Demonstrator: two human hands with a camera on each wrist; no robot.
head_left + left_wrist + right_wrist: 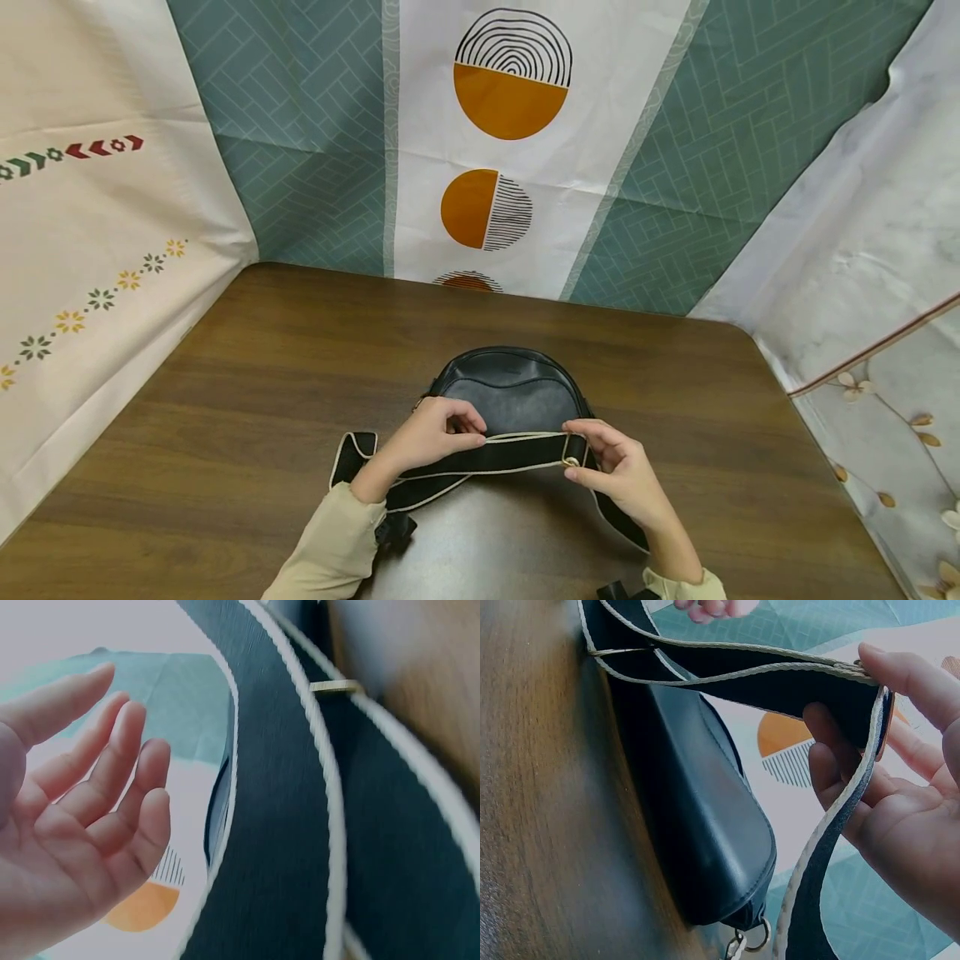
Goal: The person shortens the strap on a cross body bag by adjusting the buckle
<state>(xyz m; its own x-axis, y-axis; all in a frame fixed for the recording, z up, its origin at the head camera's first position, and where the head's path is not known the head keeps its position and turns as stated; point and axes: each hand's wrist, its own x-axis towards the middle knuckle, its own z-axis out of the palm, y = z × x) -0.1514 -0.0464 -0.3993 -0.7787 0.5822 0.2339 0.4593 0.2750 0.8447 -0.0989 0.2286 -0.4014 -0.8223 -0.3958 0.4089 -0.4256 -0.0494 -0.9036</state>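
Head view: short of the far edge of the surface, right hand pinches strap by buckle; left hand, fingers apart, should guide it flat.

A brown wood-grain worktop has rounded far corners. Behind its far edge hangs a teal cloth with a white band bearing orange-and-black circles. A cream cloth with coloured flowers lines the left edge; a pale, blossom-printed cloth lines the right. Light glints toward the near edge.
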